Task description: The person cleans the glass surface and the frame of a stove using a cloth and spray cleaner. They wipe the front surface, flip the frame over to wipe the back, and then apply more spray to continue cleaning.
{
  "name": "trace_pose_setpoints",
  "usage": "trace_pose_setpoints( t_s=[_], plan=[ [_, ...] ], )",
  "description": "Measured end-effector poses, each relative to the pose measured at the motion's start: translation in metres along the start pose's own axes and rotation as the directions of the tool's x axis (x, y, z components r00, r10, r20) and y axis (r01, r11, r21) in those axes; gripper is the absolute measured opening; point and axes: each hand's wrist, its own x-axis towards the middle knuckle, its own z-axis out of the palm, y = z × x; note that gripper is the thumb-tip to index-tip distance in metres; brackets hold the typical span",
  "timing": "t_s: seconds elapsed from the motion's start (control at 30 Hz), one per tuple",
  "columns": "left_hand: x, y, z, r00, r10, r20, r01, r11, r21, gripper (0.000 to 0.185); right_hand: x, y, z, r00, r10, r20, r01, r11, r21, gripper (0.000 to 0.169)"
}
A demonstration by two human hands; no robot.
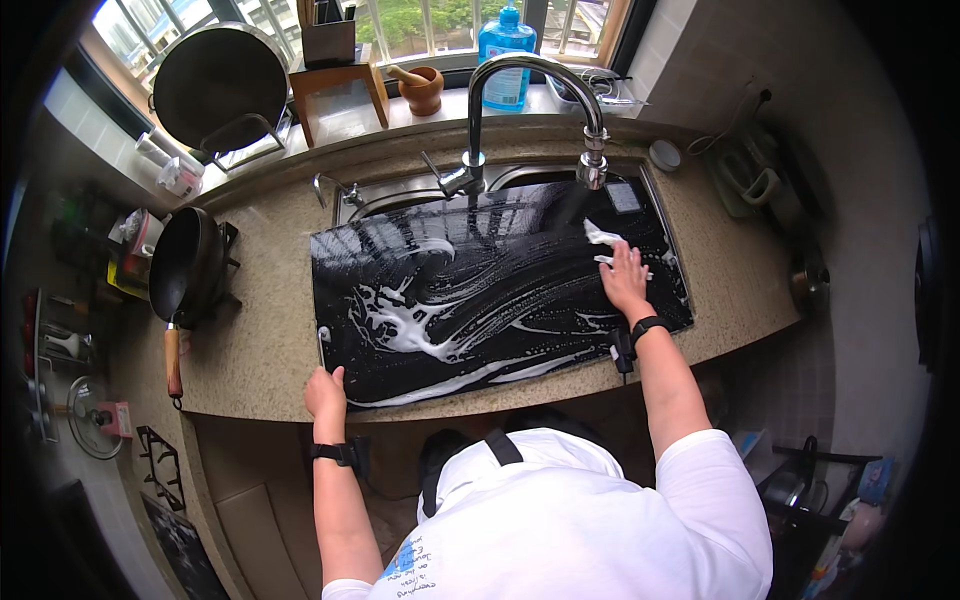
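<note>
A black glossy panel, seemingly glass, lies across the sink, streaked with white foam that is thickest on its left half. My left hand holds the panel's near left corner, thumb on top and fingers partly hidden. Toward the panel's right side, my right hand presses a white cloth or tissue flat against the surface. Part of that cloth shows beyond the fingertips; the rest is under the hand. Above the panel's far edge arches a chrome faucet, its spout head over the right part.
Steel sink rims show behind the panel. On the stone counter, a wooden-handled frying pan stands left and a small white bowl right. A blue soap bottle and a wooden mortar line the windowsill.
</note>
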Motion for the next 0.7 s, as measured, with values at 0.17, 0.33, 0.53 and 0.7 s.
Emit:
trace_pose_setpoints(
  t_s=[0.17, 0.33, 0.53, 0.7],
  plan=[
    [-0.001, 0.010, 0.000, 1.000, -0.025, 0.017, 0.025, 1.000, -0.012, 0.036, 0.055, 0.029, -0.007, 0.972, 0.230, 0.042, -0.231, 0.973, 0.012, 0.065],
    [0.001, 0.007, -0.007, 0.996, -0.066, 0.052, 0.066, 0.998, 0.004, 0.036, 0.058, -0.103, 0.007, 0.932, -0.362, 0.025, 0.362, 0.932, -0.018, 0.069],
    [0.000, 0.015, -0.011, 0.994, -0.099, 0.045, 0.096, 0.994, 0.054, 0.037, 0.008, -0.242, 0.018, 0.532, -0.843, 0.079, 0.837, 0.537, 0.102, 0.068],
    [0.001, 0.016, -0.010, 0.988, -0.144, 0.051, 0.143, 0.989, 0.040, 0.037, 0.034, -0.268, 0.023, 0.459, -0.888, 0.009, 0.885, 0.458, 0.080, 0.063]
  ],
)
